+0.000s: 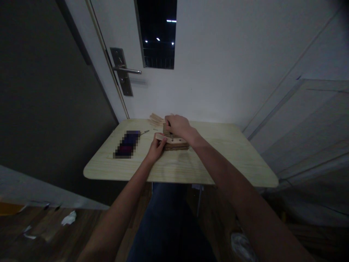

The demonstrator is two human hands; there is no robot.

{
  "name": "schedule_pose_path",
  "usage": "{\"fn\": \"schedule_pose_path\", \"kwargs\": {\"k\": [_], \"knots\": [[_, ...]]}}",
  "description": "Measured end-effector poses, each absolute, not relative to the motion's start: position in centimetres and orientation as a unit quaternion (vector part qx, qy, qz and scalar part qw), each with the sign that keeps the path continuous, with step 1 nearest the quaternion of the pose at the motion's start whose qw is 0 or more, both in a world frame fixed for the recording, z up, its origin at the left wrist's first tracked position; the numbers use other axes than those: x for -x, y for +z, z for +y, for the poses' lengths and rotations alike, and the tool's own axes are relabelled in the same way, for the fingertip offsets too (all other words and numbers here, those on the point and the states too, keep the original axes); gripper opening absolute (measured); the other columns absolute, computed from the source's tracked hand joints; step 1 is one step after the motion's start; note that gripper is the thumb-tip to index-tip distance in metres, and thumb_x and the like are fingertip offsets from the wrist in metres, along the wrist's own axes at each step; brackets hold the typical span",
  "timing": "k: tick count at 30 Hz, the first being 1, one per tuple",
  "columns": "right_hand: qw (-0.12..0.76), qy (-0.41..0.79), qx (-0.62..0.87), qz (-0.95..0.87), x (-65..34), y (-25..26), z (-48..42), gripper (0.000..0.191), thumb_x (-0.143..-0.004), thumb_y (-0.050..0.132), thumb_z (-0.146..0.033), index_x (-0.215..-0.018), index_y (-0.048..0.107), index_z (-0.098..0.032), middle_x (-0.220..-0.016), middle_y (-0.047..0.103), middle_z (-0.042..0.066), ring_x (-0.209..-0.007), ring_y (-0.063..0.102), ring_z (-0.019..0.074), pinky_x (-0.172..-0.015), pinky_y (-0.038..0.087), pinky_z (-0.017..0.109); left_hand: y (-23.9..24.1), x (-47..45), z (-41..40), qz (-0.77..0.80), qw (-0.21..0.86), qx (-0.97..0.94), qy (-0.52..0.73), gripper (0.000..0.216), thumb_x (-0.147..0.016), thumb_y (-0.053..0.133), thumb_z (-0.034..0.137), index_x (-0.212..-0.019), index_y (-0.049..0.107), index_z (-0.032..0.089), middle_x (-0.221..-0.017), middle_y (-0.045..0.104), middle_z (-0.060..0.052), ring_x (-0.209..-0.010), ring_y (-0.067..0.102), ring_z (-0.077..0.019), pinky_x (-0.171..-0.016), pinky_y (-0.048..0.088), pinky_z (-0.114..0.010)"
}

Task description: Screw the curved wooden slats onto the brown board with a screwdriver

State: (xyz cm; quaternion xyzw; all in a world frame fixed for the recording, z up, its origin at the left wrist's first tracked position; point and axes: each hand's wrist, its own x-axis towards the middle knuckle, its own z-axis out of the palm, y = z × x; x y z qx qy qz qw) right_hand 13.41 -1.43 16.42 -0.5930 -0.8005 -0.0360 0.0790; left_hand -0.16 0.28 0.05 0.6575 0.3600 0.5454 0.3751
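My left hand [156, 148] pinches one end of a pale wooden strip [176, 141], thumb on top. Dark spots, holes or screw heads, show along the strip. It lies over a stack of brown cardboard [177, 147] on the table. Above the strip, my right hand [178, 124] is closed around a dark-handled tool [169, 125]. The tool points down at the strip and looks like a screwdriver, though its tip is too small to make out. Part of the cardboard is hidden behind my hands.
Several thin wooden sticks [156, 119] lie at the back of the pale table [229, 156]. A blurred-out dark object [127, 144] lies at the left, beside a small metal piece [146, 131]. A white door with a handle [132, 71] stands directly behind the table.
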Motion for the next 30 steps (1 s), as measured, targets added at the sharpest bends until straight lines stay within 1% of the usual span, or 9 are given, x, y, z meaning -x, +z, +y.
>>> {"fn": "schedule_pose_path", "kwargs": {"k": [3, 7, 11, 15, 18, 20, 23, 27, 30], "knots": [[0.09, -0.051, 0.583, -0.806, -13.7, 15.9, -1.4, 0.025, -0.093, 0.051, -0.029, -0.107, 0.069, -0.021, -0.107, 0.072, 0.011, -0.099, 0.066, 0.0221, -0.077, 0.045, 0.029, -0.1, 0.1, 0.4, 0.364, 0.373, -0.656, 0.546, 0.042, -0.087, 0.057, 0.059, -0.102, 0.047, 0.021, -0.089, 0.056, -0.001, -0.084, 0.055, -0.0164, -0.079, 0.048, -0.029], [0.089, -0.07, 0.579, -0.808, -13.6, 15.7, -1.6, 0.025, -0.094, 0.053, -0.035, -0.104, 0.07, -0.02, -0.104, 0.073, 0.011, -0.098, 0.066, 0.0234, -0.075, 0.045, 0.03, -0.2, 0.1, 0.5, 0.356, 0.367, -0.663, 0.547, 0.043, -0.087, 0.055, 0.061, -0.102, 0.047, 0.021, -0.091, 0.057, -0.002, -0.086, 0.056, -0.0166, -0.082, 0.048, -0.029], [0.076, -0.068, 0.586, -0.804, -13.7, 15.8, -2.1, 0.034, -0.097, 0.043, -0.04, -0.111, 0.067, -0.021, -0.11, 0.071, 0.014, -0.102, 0.066, 0.0271, -0.076, 0.048, 0.033, 0.0, 0.1, 0.4, 0.358, 0.361, -0.666, 0.546, 0.043, -0.087, 0.055, 0.06, -0.102, 0.047, 0.021, -0.091, 0.057, -0.003, -0.087, 0.056, -0.0172, -0.081, 0.048, -0.03], [0.06, -0.04, 0.595, -0.8, -14.2, 16.6, -2.8, 0.045, -0.088, 0.053, -0.038, -0.128, 0.056, -0.017, -0.117, 0.068, 0.017, -0.101, 0.067, 0.029, -0.076, 0.051, 0.035, 0.2, 0.2, 0.3, 0.364, 0.369, -0.666, 0.536, 0.043, -0.086, 0.056, 0.061, -0.101, 0.046, 0.021, -0.089, 0.056, -0.002, -0.086, 0.056, -0.0175, -0.081, 0.047, -0.03], [0.033, -0.012, 0.597, -0.801, -14.4, 17.4, -3.2, 0.044, -0.086, 0.054, -0.033, -0.126, 0.057, -0.013, -0.117, 0.069, 0.019, -0.103, 0.068, 0.029, -0.078, 0.053, 0.035, 0.3, 0.2, 0.2, 0.368, 0.367, -0.668, 0.532, 0.044, -0.086, 0.055, 0.062, -0.1, 0.046, 0.022, -0.09, 0.056, -0.002, -0.087, 0.055, -0.0172, -0.082, 0.046, -0.029], [0.018, -0.007, 0.599, -0.801, -14.3, 17.8, -3.2, 0.038, -0.088, 0.053, -0.031, -0.121, 0.062, -0.014, -0.116, 0.07, 0.019, -0.105, 0.068, 0.0289, -0.08, 0.053, 0.035, 0.3, 0.2, 0.2, 0.368, 0.364, -0.669, 0.534, 0.044, -0.085, 0.055, 0.063, -0.099, 0.046, 0.022, -0.093, 0.056, -0.002, -0.089, 0.055, -0.0174, -0.082, 0.046, -0.029], [0.017, -0.024, 0.62, -0.784, -14.0, 17.9, -3.0, 0.035, -0.091, 0.052, -0.032, -0.117, 0.067, -0.013, -0.116, 0.07, 0.021, -0.108, 0.068, 0.0305, -0.082, 0.053, 0.036, 0.2, 0.1, 0.3, 0.367, 0.369, -0.664, 0.537, 0.046, -0.085, 0.055, 0.064, -0.099, 0.046, 0.022, -0.094, 0.055, -0.003, -0.09, 0.055, -0.0176, -0.082, 0.046, -0.029], [0.023, -0.043, 0.649, -0.759, -13.8, 17.7, -2.9, 0.039, -0.094, 0.052, -0.039, -0.117, 0.068, -0.012, -0.117, 0.07, 0.021, -0.109, 0.068, 0.0319, -0.083, 0.053, 0.039, 0.3, 0.1, 0.3, 0.363, 0.37, -0.666, 0.537, 0.046, -0.085, 0.054, 0.064, -0.1, 0.046, 0.021, -0.092, 0.056, -0.003, -0.089, 0.055, -0.0175, -0.083, 0.047, -0.029], [0.036, -0.023, 0.639, -0.768, -13.8, 17.8, -3.1, 0.05, -0.092, 0.053, -0.049, -0.125, 0.061, -0.012, -0.121, 0.068, 0.021, -0.112, 0.066, 0.0324, -0.087, 0.052, 0.041, 0.4, 0.1, 0.2, 0.359, 0.365, -0.669, 0.539, 0.046, -0.086, 0.055, 0.064, -0.098, 0.046, 0.021, -0.09, 0.056, -0.003, -0.088, 0.056, -0.018, -0.081, 0.047, -0.03]]}}
